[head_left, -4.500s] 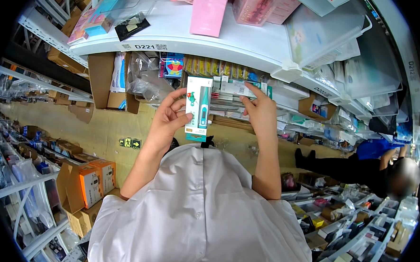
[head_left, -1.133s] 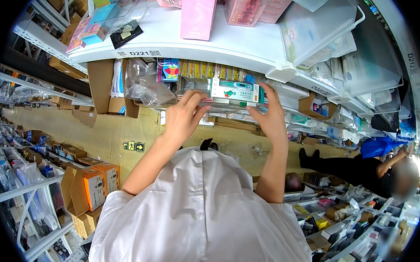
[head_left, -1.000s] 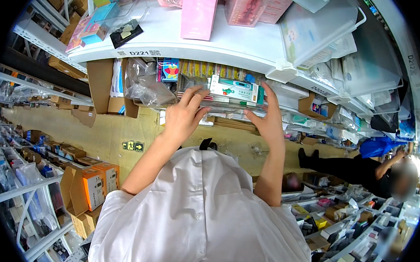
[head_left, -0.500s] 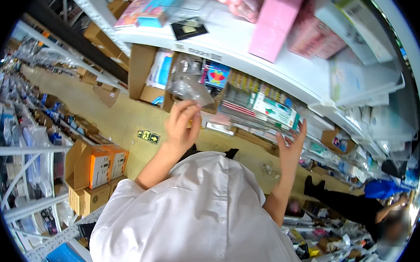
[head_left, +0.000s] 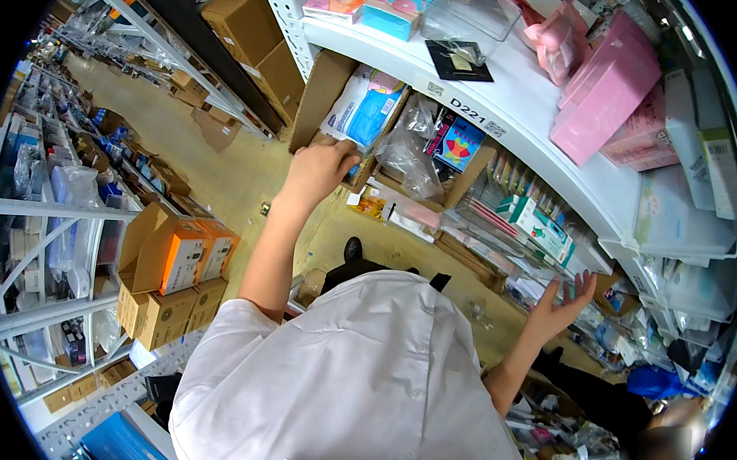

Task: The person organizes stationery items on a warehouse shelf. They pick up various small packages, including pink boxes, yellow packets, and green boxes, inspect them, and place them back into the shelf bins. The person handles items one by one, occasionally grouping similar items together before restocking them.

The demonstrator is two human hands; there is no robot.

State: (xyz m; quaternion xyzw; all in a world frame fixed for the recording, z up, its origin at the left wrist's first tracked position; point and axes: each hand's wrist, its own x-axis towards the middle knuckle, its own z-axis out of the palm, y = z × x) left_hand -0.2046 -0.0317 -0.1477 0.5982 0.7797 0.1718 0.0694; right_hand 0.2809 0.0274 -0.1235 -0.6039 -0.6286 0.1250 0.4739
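My left hand [head_left: 322, 168] is at the front edge of an open cardboard box [head_left: 314, 102] on the shelf below the white one. Its fingers curl over the rim, and the hand hides most of the box's front. Blue-and-white plastic packs [head_left: 365, 113] stand inside that box. Beside it, a second box holds crumpled clear plastic bags [head_left: 409, 161] and a blue packet with a red figure [head_left: 459, 145]. My right hand [head_left: 560, 307] hangs open in the air with fingers spread, holding nothing. The closest thing to it is a green-and-white carton [head_left: 539, 229] lying on clear cases.
Above, the white shelf [head_left: 507, 125] carries pink boxes [head_left: 605, 88], a clear tray and a black card [head_left: 459, 61]. Orange-and-white cartons [head_left: 185, 258] sit on a left rack. A co-worker in black [head_left: 597, 392] is at the lower right; another rack edge lies lower left.
My left hand has gone from the clear plastic bags to the left box's front edge. My right hand has moved away from the green-and-white carton. The view has turned and shifted.
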